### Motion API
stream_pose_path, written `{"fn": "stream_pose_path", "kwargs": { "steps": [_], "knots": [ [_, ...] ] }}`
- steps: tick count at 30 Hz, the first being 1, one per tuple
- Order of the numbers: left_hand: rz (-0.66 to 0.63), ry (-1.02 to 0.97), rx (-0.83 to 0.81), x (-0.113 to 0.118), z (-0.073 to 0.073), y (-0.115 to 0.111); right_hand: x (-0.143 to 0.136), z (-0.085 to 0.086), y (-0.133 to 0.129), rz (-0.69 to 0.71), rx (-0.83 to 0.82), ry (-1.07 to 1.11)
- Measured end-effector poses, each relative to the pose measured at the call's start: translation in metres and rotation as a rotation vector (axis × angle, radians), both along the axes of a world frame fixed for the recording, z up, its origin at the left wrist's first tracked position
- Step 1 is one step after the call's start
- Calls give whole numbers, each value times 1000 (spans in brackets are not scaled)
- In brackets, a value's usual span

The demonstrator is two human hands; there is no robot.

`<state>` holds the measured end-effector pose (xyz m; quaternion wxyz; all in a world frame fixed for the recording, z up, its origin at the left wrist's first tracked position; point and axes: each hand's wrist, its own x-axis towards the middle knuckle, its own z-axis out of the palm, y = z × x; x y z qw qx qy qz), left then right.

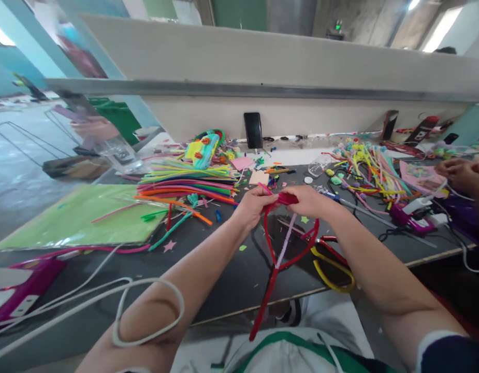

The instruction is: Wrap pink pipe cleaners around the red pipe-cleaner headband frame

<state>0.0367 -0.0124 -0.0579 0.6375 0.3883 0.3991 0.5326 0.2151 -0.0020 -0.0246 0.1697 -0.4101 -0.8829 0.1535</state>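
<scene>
My left hand point(253, 206) and my right hand point(308, 201) meet above the dark table, fingertips pinched together. Between them they grip a bunched red-pink piece of fuzzy pipe cleaner point(286, 198); its exact form is partly hidden by my fingers. Below hangs a frame bent from red pipe cleaners point(265, 300), its two curved sides joining in one straight stem that points toward my lap. Down the middle of this frame runs a lilac pipe cleaner point(286, 241). Beside my right forearm lie red-handled pliers or scissors point(332, 248) and a yellow loop point(336, 285).
Bundled colourful pipe cleaners point(188, 181) lie left of centre by a green sheet pack point(76, 217). A purple glue gun point(25, 290) sits left, its white cable looping over my left forearm. A phone point(253, 130) leans on the partition. Another person's hands point(466, 173) show at right.
</scene>
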Motion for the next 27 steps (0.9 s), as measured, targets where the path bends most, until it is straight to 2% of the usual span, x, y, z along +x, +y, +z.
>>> {"fn": "stream_pose_path", "kwargs": {
  "steps": [3, 8, 13, 20, 27],
  "knots": [
    [6, -51, 4, -1, -7, 2, -6, -4, 3, 12, 44, -22],
    [16, -97, -9, -1, -15, 4, -8, -19, 9, 5, 44, 79],
    [54, -63, -83, 2, -15, 3, -5, -28, 11, -38, 17, 124],
    [105, 10, -20, 5, -20, 2, -1, -36, 16, -52, -46, 162],
    [101, 11, -58, 6, -17, 1, 1, -38, 19, -59, -154, 224]
  ]
}}
